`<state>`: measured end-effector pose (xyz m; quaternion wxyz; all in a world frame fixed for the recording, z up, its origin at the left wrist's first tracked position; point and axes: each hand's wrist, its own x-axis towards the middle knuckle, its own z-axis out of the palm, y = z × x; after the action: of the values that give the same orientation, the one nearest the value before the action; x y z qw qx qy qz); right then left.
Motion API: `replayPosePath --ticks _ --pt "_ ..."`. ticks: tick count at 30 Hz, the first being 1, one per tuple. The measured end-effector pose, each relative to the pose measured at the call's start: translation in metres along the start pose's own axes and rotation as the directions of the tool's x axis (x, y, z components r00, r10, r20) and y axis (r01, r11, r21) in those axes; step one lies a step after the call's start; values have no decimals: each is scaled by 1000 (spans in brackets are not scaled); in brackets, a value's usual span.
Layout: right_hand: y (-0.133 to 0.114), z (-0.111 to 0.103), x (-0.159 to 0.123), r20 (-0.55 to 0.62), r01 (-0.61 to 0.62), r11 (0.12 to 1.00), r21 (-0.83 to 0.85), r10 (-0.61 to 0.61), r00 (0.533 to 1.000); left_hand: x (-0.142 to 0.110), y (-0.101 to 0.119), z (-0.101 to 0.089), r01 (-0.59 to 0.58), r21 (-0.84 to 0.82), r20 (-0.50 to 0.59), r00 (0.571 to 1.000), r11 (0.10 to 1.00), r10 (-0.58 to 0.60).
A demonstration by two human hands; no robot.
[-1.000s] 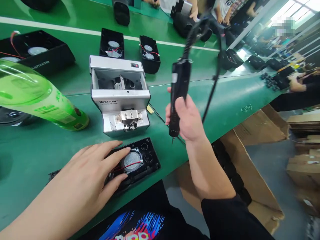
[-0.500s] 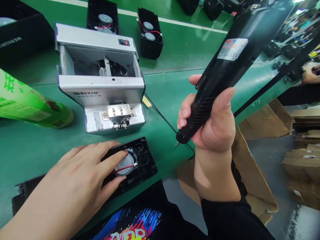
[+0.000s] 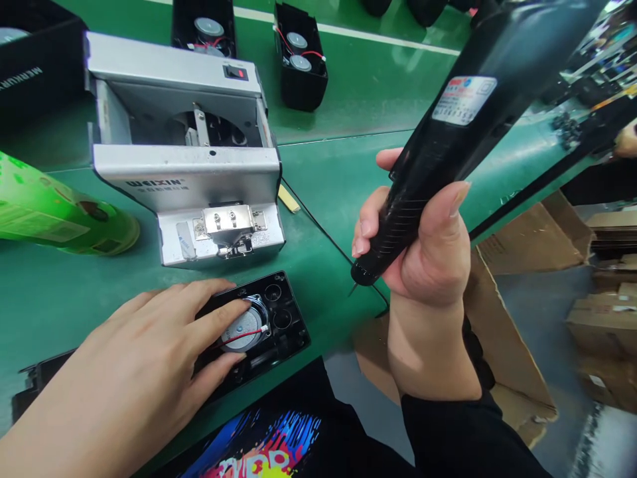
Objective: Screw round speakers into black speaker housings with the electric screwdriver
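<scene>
My right hand (image 3: 432,259) is wrapped round a black electric screwdriver (image 3: 432,153), its thin bit (image 3: 353,289) pointing down to the left above the green bench. My left hand (image 3: 159,345) rests over a black plastic speaker panel (image 3: 293,328) lying on the bench. Its index finger and thumb lie on either side of a round grey speaker (image 3: 243,332) set in the panel, with a red wire and small white plug across it. The palm hides the panel's left part. Behind the panel stands a silver WEIXIN screw feeder (image 3: 194,166) with a metal outlet block (image 3: 229,222).
A green cylindrical container (image 3: 64,212) stands at the left. Black housings with speakers (image 3: 301,73) sit at the back, beside a black MERKURY box (image 3: 34,86). A black cable (image 3: 323,229) crosses the bench. Cardboard boxes (image 3: 527,239) stand at the right; another person's hand (image 3: 627,141) is far right.
The feeder, panel and left hand have shifted slightly left in view, apparently with the camera. The screwdriver stays raised in my right hand, and my left fingers keep their place on the speaker.
</scene>
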<state>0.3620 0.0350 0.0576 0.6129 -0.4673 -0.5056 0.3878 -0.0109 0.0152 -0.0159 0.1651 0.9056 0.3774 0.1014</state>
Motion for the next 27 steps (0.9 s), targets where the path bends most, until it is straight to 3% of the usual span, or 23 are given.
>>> replayPosePath --ticks 11,14,21,24,27 --pt "-15 4 0 43 -54 999 -6 54 998 16 6 -3 -109 137 -81 989 985 121" --pt "-20 12 7 45 -21 1000 22 20 999 22 10 -8 -134 152 -100 984 979 150" --pt "-60 73 30 -38 182 982 49 -180 983 28 18 -15 -52 58 -2 999 997 52" --pt "-68 101 39 34 200 978 55 -202 979 26 23 -15 -7 61 6 1000 998 7" --pt "-51 119 48 161 293 955 33 -295 942 22 30 -20 52 53 47 997 997 -55"
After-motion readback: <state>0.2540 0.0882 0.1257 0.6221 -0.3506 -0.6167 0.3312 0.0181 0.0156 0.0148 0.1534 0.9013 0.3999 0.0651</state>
